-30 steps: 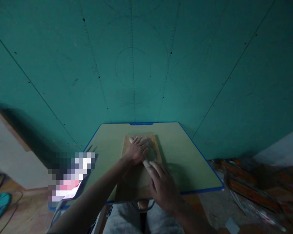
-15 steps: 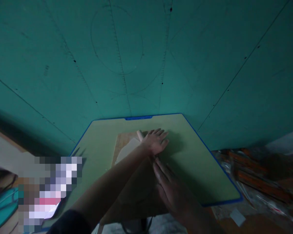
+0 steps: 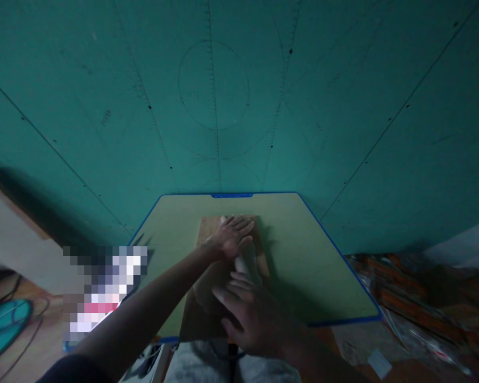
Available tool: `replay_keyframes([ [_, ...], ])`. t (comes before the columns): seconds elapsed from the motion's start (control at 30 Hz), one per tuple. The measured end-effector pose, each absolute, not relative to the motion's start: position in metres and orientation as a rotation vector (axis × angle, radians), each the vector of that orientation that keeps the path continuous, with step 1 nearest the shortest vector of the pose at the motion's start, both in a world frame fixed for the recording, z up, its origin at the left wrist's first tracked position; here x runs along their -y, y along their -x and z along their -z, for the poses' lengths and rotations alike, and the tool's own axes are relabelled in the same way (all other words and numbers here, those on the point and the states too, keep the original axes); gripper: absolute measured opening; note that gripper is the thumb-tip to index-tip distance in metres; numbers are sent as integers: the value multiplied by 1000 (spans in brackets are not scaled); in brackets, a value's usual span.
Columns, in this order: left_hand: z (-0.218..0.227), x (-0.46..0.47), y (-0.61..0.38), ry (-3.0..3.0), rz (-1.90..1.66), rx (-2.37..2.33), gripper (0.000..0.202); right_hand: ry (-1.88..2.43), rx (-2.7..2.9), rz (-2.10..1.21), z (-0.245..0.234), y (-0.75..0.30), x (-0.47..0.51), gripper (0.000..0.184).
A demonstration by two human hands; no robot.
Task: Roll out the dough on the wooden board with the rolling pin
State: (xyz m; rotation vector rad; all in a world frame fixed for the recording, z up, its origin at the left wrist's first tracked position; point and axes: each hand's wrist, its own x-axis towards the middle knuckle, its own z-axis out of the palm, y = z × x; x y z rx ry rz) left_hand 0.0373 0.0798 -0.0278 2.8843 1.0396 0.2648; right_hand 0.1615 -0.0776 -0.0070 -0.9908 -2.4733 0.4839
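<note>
A pale rolling pin lies lengthwise across a thin, pale flat sheet, which looks like dough, on a wooden board. My left hand rests palm down over the far part of the pin, its fingers stretched out flat. Closer to my body, my right hand is over the near end of the pin with fingers extended and apart. Both hands and the left forearm hide much of the pin and part of the sheet.
Under the board is a pale tabletop with a blue rim, against a green wall marked with pencil lines. A blurred-out bright object lies at the table's left. Plastic-wrapped orange items lie on the floor at right.
My hands have moved left from the board's right side to its middle. The rolling pin now shows between them. The view has shifted a little.
</note>
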Motion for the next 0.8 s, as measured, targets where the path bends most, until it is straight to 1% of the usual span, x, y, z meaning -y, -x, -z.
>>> replay_keyframes([
  [0.07,29,-80,-32,-2879,-252,-1057,53,961,2481,-484,4,-153,70,27],
  [0.1,29,-80,-32,-2872,-250,-1067,53,980,2481,-456,5,-150,67,20],
  [0.13,28,-80,-34,-2868,-252,-1073,52,1009,2476,-413,7,-149,64,16],
  [0.2,24,-80,-42,-2866,-266,-1067,52,1059,2456,-331,13,-151,62,16],
  [0.27,19,-79,-54,-2859,-279,-1055,51,1090,2414,-283,19,-157,62,20],
  [0.4,10,-81,-84,-2778,-272,-1105,50,1166,2317,-288,26,-179,66,33],
  [0.6,9,-88,-129,-2710,-359,-1075,48,1319,2251,-333,37,-211,74,57],
  [0.8,8,-85,-147,-2628,-561,-1193,39,1367,2183,-343,54,-223,79,64],
])
